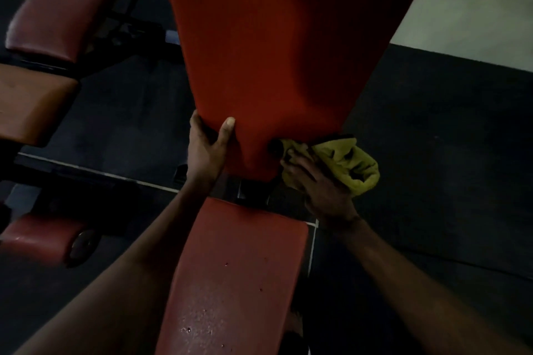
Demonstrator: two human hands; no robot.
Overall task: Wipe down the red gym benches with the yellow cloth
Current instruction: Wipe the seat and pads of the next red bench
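A red bench backrest (274, 46) rises steeply in the middle of the head view, with its red seat pad (233, 277) below, spotted with droplets. My left hand (206, 150) grips the backrest's lower left edge, thumb on the front face. My right hand (320, 184) holds the bunched yellow cloth (349, 164) against the backrest's lower right corner, where a dark knob (275, 147) sticks out. The cloth's far side tucks behind the pad.
A second, darker red bench (54, 17) with its seat (31, 106) stands at the left, and a red roller pad (43, 239) lies lower left. Black rubber flooring (432, 153) surrounds the benches; a pale wall or floor strip (476, 3) runs at the top right.
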